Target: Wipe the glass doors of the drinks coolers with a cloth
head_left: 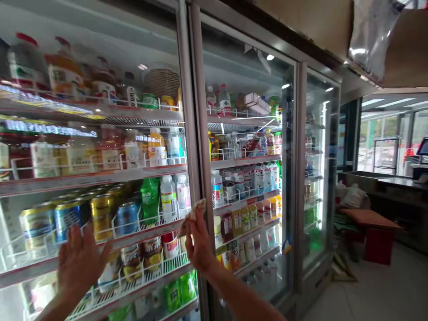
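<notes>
My right hand [200,245] is closed on a crumpled pale cloth [198,208], held against the metal door frame [197,111] between two glass fridge doors. At the lower left, my left hand [79,258] is spread with its fingers apart and holds nothing. It is in front of the left glass door, near a shelf of drink cans; I cannot tell whether the palm touches the glass. Behind that glass stand a gold can [101,216], a blue can [127,218] and a green bottle [150,198].
Bottles fill the shelves behind the middle glass door [247,89]. A third fridge door [316,178] stands further right. Beyond it are a red stool-like block with a brown top [371,219], a counter [394,180] and flattened cardboard [343,267] on the tiled floor [377,294].
</notes>
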A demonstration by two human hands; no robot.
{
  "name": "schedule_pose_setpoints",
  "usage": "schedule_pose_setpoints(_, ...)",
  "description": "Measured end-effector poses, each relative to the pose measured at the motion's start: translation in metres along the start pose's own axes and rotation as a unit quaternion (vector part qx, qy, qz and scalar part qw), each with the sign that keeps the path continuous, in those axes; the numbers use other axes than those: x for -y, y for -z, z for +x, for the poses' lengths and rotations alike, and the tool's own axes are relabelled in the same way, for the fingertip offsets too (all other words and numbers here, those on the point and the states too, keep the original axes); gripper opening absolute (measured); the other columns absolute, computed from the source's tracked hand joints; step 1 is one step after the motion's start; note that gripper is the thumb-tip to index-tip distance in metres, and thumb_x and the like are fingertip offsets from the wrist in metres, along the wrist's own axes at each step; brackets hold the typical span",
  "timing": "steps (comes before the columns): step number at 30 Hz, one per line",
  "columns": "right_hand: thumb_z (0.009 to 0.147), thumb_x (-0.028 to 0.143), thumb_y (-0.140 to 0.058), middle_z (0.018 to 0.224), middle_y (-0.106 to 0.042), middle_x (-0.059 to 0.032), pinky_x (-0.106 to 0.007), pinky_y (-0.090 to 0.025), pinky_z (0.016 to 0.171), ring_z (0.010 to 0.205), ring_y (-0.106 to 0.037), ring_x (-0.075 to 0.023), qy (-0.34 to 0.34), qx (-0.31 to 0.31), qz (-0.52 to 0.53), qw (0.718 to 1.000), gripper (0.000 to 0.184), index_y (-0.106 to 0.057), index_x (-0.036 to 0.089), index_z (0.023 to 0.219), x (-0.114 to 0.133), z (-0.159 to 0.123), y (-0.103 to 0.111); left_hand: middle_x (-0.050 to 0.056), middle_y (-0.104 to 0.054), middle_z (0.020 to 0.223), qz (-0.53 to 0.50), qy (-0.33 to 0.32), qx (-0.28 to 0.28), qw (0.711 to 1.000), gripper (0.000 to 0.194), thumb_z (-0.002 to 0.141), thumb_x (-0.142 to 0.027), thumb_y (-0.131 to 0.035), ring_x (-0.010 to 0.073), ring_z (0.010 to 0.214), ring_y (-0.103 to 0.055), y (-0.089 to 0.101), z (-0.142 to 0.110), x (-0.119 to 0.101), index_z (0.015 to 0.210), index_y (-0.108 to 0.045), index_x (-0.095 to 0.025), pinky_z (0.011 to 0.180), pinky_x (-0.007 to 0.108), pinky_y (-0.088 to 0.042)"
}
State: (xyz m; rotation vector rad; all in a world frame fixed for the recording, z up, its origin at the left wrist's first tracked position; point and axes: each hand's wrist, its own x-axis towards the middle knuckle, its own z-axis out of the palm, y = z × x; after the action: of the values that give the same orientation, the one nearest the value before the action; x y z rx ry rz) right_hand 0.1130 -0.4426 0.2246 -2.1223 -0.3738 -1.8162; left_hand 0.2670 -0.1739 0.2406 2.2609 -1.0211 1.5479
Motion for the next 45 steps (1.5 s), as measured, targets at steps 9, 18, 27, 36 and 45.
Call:
schedule_pose_setpoints(9, 0.087, 0.01, -0.035, 0.144, -0.032, -0.0109, -0.045, -0.029, 0.11, 0.137, -0.02, -0.021, -0.003, -0.027, -0.078, 0.997, 0.049, -0.037, 0.016, 0.135, -0.11, 0.034, 0.042, 0.014, -0.02, 0.148, -0.02, 0.032, -0.028, 0.999, 0.06, 0.089, -0.04, -0.031, 0.0274, 0.135, -0.022, 0.01, 0.093, -0.143, 0.141, -0.017, -0.015, 0.108, 0.05, -0.023)
schedule_pose_setpoints(18, 0.088, 0.015, -0.037, 0.145, -0.033, -0.0062, -0.045, -0.024, 0.11, 0.137, -0.021, -0.0218, 0.044, 0.056, -0.227, 0.971, 0.044, -0.043, 0.021, 0.132, -0.163, 0.135, 0.052, 0.016, -0.025, 0.145, -0.107, 0.007, -0.031, 0.994, 0.064, 0.088, -0.034, -0.038, 0.0233, 0.136, -0.021, -0.029, 0.137, -0.215, 0.142, -0.01, -0.012, 0.109, 0.046, -0.026)
schedule_pose_setpoints(27, 0.089, 0.02, -0.038, 0.148, -0.025, -0.0061, -0.046, -0.025, 0.109, 0.138, -0.012, -0.0244, 0.104, 0.028, -0.259, 0.96, 0.051, -0.03, 0.024, 0.139, -0.183, 0.119, 0.054, 0.016, 0.003, 0.15, -0.118, 0.098, -0.074, 0.985, 0.068, 0.086, -0.038, -0.043, 0.0314, 0.137, -0.009, -0.065, 0.15, -0.25, 0.142, -0.011, -0.016, 0.107, 0.051, -0.026)
schedule_pose_setpoints(36, 0.088, 0.018, -0.035, 0.146, -0.024, -0.0185, -0.057, -0.023, 0.105, 0.138, -0.012, -0.0311, -0.106, -0.173, -0.268, 0.942, 0.048, -0.035, 0.011, 0.136, -0.322, 0.152, 0.162, 0.014, -0.001, 0.15, 0.051, 0.067, -0.09, 0.992, 0.069, 0.087, -0.037, -0.04, 0.0297, 0.138, -0.008, -0.065, 0.168, -0.275, 0.143, -0.007, -0.015, 0.108, 0.052, -0.02)
schedule_pose_setpoints(45, 0.088, 0.02, -0.037, 0.147, -0.026, -0.008, -0.049, -0.025, 0.107, 0.138, -0.013, -0.0256, 0.019, -0.022, -0.258, 0.966, 0.051, -0.032, 0.023, 0.138, -0.368, 0.141, 0.214, 0.015, -0.023, 0.146, 0.125, -0.081, 0.017, 0.989, 0.058, 0.082, -0.028, -0.034, 0.026, 0.134, -0.025, -0.078, 0.206, -0.312, 0.136, -0.031, -0.007, 0.108, 0.046, -0.02)
